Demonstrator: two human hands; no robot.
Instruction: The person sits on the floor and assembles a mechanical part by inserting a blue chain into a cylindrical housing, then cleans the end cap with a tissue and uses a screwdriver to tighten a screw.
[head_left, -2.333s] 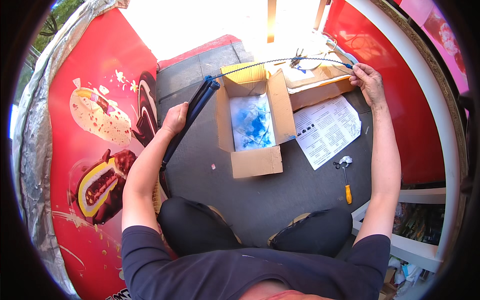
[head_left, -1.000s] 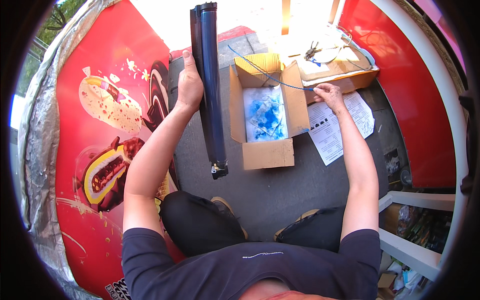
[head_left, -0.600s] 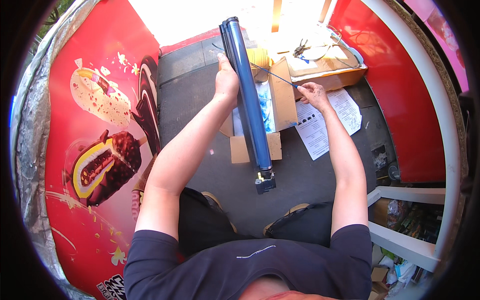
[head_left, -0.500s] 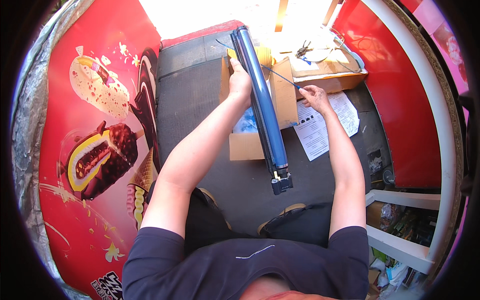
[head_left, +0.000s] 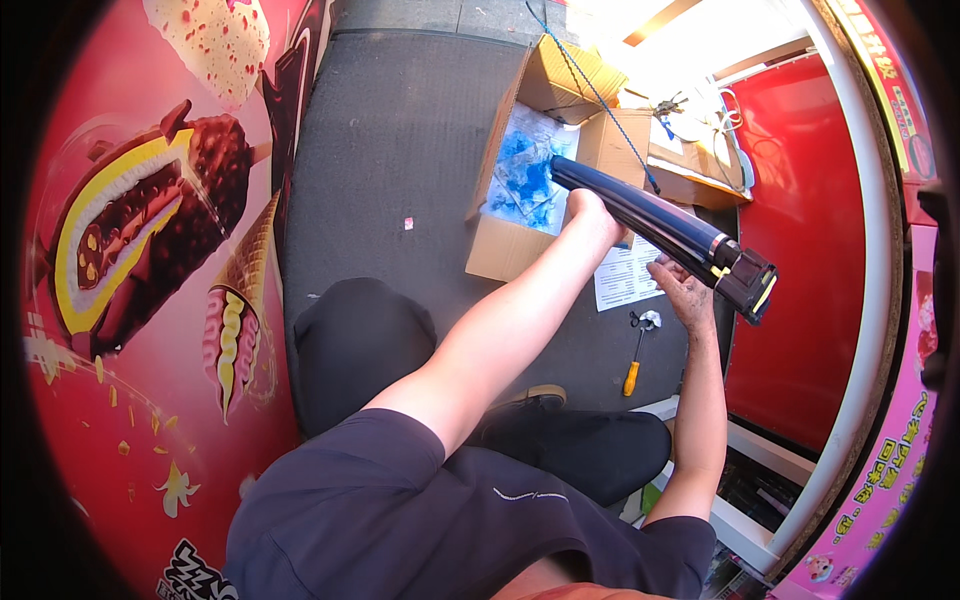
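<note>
A long printer drum unit [head_left: 650, 210] with a dark blue roller and black end housing slants from the box down to the right. My left hand [head_left: 597, 215] is closed around its middle from beneath; some fingers are hidden behind it. Just below the black end, my right hand [head_left: 686, 295] has its bent fingers apart, with nothing visible in them. The unit covers part of this hand, so contact is unclear. A thin twisted blue rod [head_left: 598, 90] crosses above the cardboard box [head_left: 498, 248], its lower end beside the drum unit. Blue-stained sheeting [head_left: 528, 170] lies inside the box.
Right of the box is another carton [head_left: 690, 180] with a dark tool and cords on top. A printed sheet [head_left: 622, 283] and a yellow-handled screwdriver [head_left: 633, 375] lie on the dark floor. A red panel [head_left: 810, 230] stands at right, a picture-covered red panel [head_left: 120, 400] at left.
The drum unit has swung from nearly upright to slanting right, its black end now farther right. My right hand has let go of the blue rod and moved below that end.
</note>
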